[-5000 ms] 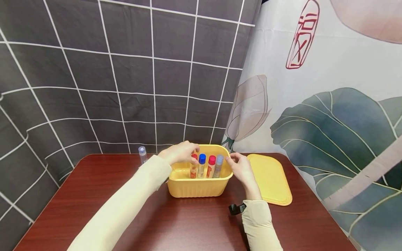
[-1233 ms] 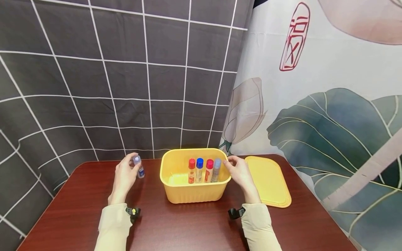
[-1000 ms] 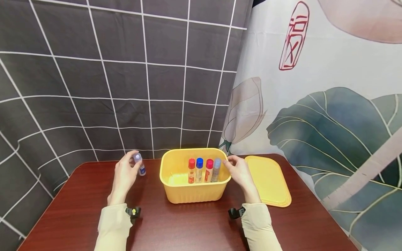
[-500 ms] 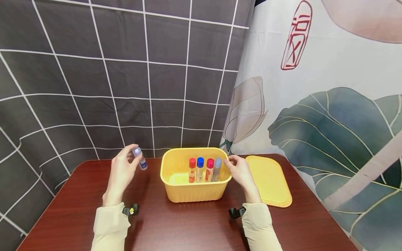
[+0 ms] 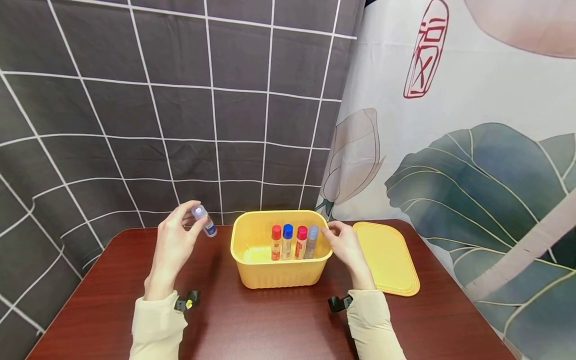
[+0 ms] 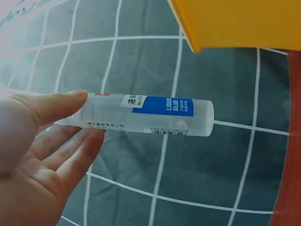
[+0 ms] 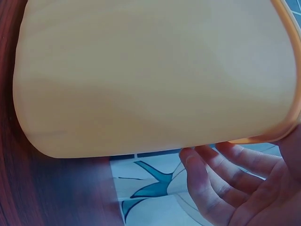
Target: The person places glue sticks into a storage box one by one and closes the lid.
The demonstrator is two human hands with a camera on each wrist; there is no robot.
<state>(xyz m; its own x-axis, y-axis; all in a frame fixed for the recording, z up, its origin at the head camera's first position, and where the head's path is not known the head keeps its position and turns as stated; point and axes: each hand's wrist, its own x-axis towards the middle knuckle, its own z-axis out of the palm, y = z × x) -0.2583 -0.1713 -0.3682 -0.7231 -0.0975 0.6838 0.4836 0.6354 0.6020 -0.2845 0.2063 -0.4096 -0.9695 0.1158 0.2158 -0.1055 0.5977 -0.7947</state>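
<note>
My left hand (image 5: 173, 245) pinches a clear liquid glue bottle (image 6: 155, 115) near its pale cap, thumb on one side and fingers on the other. Tilted, the bottle hangs over the back left of the table, left of the yellow bin (image 5: 281, 276). Inside the bin, towards its right, stand a red-capped glue bottle (image 5: 276, 246), a blue-capped one (image 5: 286, 245), another with a red cap (image 5: 300, 246) and one with a pale cap (image 5: 311, 245). My right hand (image 5: 349, 250) holds the bin's right rim, its fingers along the outer wall in the right wrist view.
A flat yellow lid (image 5: 389, 260) lies on the dark red table (image 5: 265, 325), right of the bin. Behind the table hangs a dark grid-patterned cloth (image 5: 180, 110), with a white floral cloth (image 5: 450, 115) at the right.
My left hand has left the red-capped bottle in the bin, gone left to the standing pale-capped bottle, and lifted and tilted it. My right hand has stayed at the bin's rim.
</note>
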